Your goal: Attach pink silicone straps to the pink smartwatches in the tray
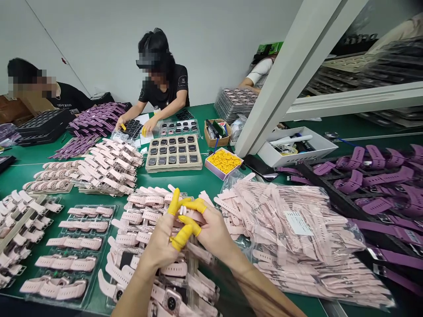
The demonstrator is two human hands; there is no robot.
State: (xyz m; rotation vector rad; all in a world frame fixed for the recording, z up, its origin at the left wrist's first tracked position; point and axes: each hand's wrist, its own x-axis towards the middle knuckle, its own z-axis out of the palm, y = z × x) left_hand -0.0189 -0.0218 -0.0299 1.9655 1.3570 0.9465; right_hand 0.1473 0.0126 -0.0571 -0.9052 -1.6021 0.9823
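My left hand [164,240] and my right hand [213,226] meet over the middle of the bench, yellow finger cots on their fingertips. Both are closed on a pink watch strap [195,215], which the fingers partly cover; a small pale end shows between them. I cannot make out whether a watch case is attached. Directly below lie several pink-strapped smartwatches [172,301] on trays, one with its round back sensor facing up. To the right of my right hand is a large pile of loose pink straps [280,229] in clear plastic bags.
Plastic trays [86,275] of pink-strapped watches stand left. Ahead are a box of yellow finger cots [224,163], a beige tray of watch cases [173,165] and a white parts box [297,149]. Purple straps [386,176] lie right, beside a slanted post [280,83]. Co-workers sit opposite.
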